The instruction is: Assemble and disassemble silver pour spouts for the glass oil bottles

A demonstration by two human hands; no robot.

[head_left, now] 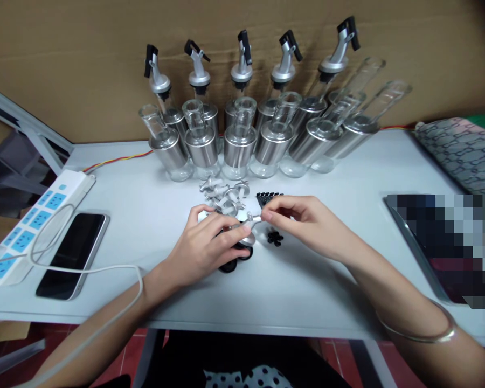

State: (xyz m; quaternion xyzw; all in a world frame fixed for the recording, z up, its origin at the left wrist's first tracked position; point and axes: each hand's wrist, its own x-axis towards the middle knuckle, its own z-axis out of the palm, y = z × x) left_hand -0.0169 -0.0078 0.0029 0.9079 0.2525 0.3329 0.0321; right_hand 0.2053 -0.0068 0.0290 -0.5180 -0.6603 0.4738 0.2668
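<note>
Dotted fabric (262,377) on the person's front comes nearest the head camera, on the near side of the silver spout (250,222), which is held over the white table (327,302) between 2 bare hands. The left hand (204,245) pinches the spout's round base (249,241) between thumb and fingers, probably to steady it, while the right hand (307,221) pinches its narrow end with thumb and index finger, the other fingers loosely curled; whether those fingertips also hold a smaller part, I cannot tell. Just on the near side of the spout, partly under the left hand, lie black rings (228,265); just right of it is a cluster of small black pieces (275,238), and just beyond it are a pile of similar spouts (226,198) and a set of black levers (265,198), all seemingly laid close for easy reach. Farther beyond the spout stand the containers: the 5 rear bottles (311,106) are topped by silver pourers (241,73), while open bottles (240,148) stand nearer it, presumably set back to leave the hands room. Their glass necks (244,110) show no liquid, and steel sleeves (200,148) hide what the bodies may contain. Well left of the spout lies a phone (70,258).
</note>
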